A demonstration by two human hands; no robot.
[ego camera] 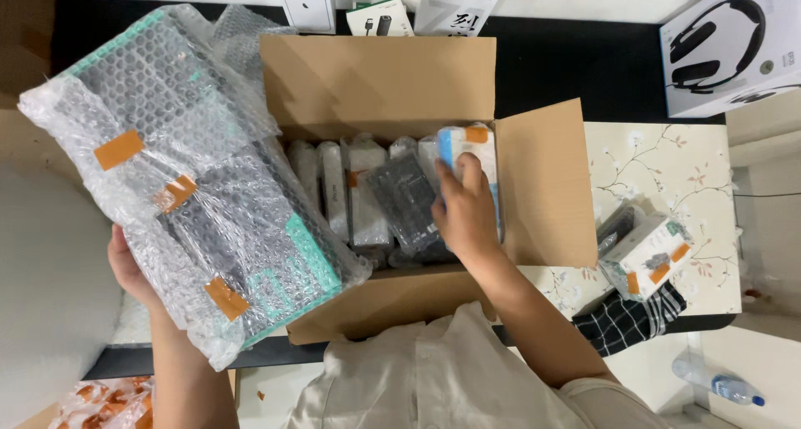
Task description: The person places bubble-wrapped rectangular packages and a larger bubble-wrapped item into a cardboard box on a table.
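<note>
My left hand (127, 266) holds up a large flat box wrapped in bubble wrap (179, 174), grey and teal, sealed with orange tape strips, left of the open cardboard box (375, 87). My right hand (465, 216) reaches into the cardboard box and grips a dark bubble-wrapped package (405, 199). Next to it stand several white wrapped packages (355, 187) in a row, and a white and blue one (471, 145) sits against the right wall.
Two wrapped packages (647, 249) lie on the flowered tabletop (667, 162) to the right, beside a checked cloth (630, 320). A white headphone box (730, 41) and other product boxes (455, 3) stand at the back. A plastic bottle (722, 383) lies on the floor.
</note>
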